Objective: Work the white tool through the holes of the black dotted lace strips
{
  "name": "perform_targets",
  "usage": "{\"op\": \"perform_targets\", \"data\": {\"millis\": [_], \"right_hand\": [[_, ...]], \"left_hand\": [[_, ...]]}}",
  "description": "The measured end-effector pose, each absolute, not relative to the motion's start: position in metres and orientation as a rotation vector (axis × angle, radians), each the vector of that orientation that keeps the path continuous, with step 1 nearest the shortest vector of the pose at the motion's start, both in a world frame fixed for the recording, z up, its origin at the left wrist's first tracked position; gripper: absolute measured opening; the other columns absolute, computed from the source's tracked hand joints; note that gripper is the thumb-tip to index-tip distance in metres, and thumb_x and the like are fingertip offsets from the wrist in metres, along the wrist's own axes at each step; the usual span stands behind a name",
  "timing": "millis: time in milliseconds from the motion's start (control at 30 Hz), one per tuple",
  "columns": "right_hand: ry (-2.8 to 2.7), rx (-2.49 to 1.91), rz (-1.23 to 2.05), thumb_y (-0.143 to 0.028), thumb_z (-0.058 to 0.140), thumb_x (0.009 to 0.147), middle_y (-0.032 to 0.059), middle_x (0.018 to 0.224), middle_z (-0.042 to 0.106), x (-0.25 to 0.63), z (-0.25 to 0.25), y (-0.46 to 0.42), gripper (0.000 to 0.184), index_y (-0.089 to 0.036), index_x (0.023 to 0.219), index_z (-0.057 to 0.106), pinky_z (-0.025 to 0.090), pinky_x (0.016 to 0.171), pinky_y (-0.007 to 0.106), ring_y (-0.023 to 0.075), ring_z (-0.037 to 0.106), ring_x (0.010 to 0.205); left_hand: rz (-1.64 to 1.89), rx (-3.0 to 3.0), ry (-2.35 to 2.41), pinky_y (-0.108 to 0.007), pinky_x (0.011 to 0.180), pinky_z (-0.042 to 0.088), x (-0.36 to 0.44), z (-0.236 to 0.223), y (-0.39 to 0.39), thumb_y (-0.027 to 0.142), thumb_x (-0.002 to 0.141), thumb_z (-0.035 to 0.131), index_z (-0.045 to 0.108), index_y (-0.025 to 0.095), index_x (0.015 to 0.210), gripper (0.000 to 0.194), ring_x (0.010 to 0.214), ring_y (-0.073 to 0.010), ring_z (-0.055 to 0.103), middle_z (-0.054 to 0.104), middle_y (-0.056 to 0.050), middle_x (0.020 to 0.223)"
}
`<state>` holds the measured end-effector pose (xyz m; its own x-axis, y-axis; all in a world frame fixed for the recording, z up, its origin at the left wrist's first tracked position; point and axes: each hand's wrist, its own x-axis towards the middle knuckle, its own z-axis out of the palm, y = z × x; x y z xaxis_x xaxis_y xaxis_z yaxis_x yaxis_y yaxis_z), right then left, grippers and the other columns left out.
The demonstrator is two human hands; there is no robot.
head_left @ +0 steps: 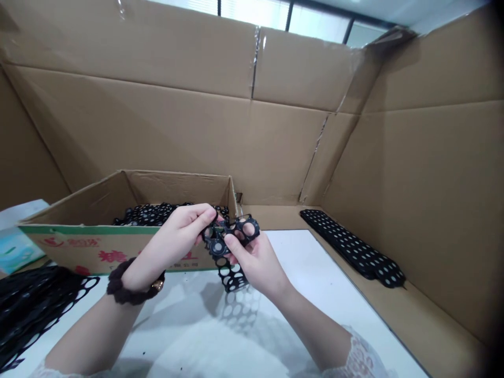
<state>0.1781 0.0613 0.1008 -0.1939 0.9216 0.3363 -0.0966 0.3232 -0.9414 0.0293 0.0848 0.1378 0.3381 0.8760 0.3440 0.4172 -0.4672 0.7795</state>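
Note:
Both my hands are raised over the white table, in front of an open carton. Between them is a black sheet with round holes (229,271), bunched at the top, its lower end hanging down. My left hand (192,223) pinches the bunched part between thumb and fingertips. On the other side, my right hand (258,260) grips the same sheet, thumb on top and fingers curled behind it. A dark scrunchie (129,286) circles my left wrist.
The open carton (129,247) with a green rim holds black perforated pieces (151,214). More dark perforated sheets (35,304) are heaped at the left. A stack of them (350,247) lies along the right cardboard wall (429,199). The white table (189,336) bears small black specks.

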Motion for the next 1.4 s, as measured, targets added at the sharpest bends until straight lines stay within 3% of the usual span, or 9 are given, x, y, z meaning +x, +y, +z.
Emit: {"op": "perform_targets", "data": {"millis": [233,400,467,533,667,767,900,1100,1400], "right_hand": [[-1.404,-0.848,1.139,-0.037,0.057,0.075,-0.0023,0.066,0.049,0.183,0.106,0.061,0.021,-0.019,0.073,0.048,0.044,0.046,0.019,0.0088,0.049,0.055],[-1.339,-0.888,1.199,-0.041,0.057,0.074,-0.0023,0.061,0.053,0.186,0.106,0.067,0.027,-0.016,0.07,0.049,0.039,0.043,0.019,0.0069,0.047,0.046],[-1.302,-0.886,1.217,-0.043,0.057,0.075,-0.0032,0.058,0.053,0.187,0.106,0.071,0.028,-0.016,0.071,0.05,0.038,0.043,0.019,0.0061,0.046,0.043],[-1.28,-0.866,1.224,-0.044,0.057,0.074,-0.003,0.059,0.054,0.188,0.104,0.074,0.029,-0.016,0.074,0.051,0.038,0.045,0.019,0.0061,0.047,0.044],[-1.294,-0.832,1.251,-0.041,0.062,0.071,-0.0022,0.061,0.055,0.187,0.101,0.077,0.029,-0.015,0.082,0.055,0.039,0.046,0.019,0.0063,0.047,0.047],[-1.273,-0.817,1.262,-0.038,0.064,0.07,-0.0006,0.069,0.058,0.185,0.1,0.077,0.028,-0.016,0.083,0.054,0.042,0.047,0.02,0.007,0.05,0.051],[-1.27,-0.777,1.204,-0.036,0.063,0.071,-0.0009,0.071,0.057,0.183,0.102,0.072,0.026,-0.016,0.085,0.054,0.046,0.051,0.021,0.0078,0.051,0.054],[-1.301,-0.745,1.135,-0.034,0.06,0.074,-0.0025,0.07,0.054,0.18,0.106,0.063,0.025,-0.019,0.09,0.049,0.048,0.054,0.022,0.0085,0.054,0.057],[-1.334,-0.699,1.084,-0.031,0.056,0.079,0.0002,0.081,0.05,0.178,0.104,0.062,0.024,-0.018,0.097,0.047,0.049,0.068,0.023,0.0101,0.054,0.071]], "left_hand": [[1.712,2.052,1.566,-0.021,0.05,0.031,-0.006,0.136,0.107,0.036,0.089,0.032,0.057,0.017,0.089,0.032,0.054,-0.01,0.038,0.041,0.003,0.061],[1.231,2.397,1.995,-0.032,0.071,0.042,-0.033,0.127,0.145,0.036,0.086,0.037,0.057,0.016,0.106,0.034,0.083,-0.023,0.056,0.058,-0.007,0.091],[1.162,2.475,2.055,-0.041,0.081,0.041,-0.031,0.125,0.15,0.036,0.084,0.04,0.053,0.015,0.114,0.04,0.101,-0.0314,0.052,0.053,-0.016,0.112],[1.216,2.534,2.017,-0.043,0.086,0.04,-0.024,0.128,0.142,0.037,0.086,0.038,0.047,0.015,0.122,0.043,0.108,-0.0313,0.049,0.05,-0.017,0.12],[1.151,2.622,1.494,-0.028,0.077,0.045,-0.001,0.139,0.098,0.04,0.088,0.038,0.055,0.024,0.11,0.032,0.087,-0.0182,0.061,0.065,-0.003,0.098],[0.9,2.737,1.248,-0.027,0.074,0.044,0.019,0.141,0.071,0.045,0.08,0.052,0.062,0.024,0.094,0.027,0.083,-0.0185,0.06,0.067,-0.001,0.091],[0.911,2.527,1.234,-0.027,0.071,0.045,0.031,0.139,0.066,0.04,0.08,0.054,0.062,0.021,0.083,0.02,0.078,-0.0173,0.06,0.067,0.0,0.084],[0.885,2.078,0.998,-0.026,0.069,0.05,0.028,0.147,0.074,0.035,0.078,0.058,0.063,0.018,0.086,0.019,0.076,-0.0171,0.064,0.069,-0.002,0.081],[1.015,2.337,1.116,-0.027,0.079,0.048,0.023,0.14,0.071,0.035,0.079,0.056,0.065,0.022,0.095,0.022,0.088,-0.0175,0.062,0.068,-0.001,0.097]]}}
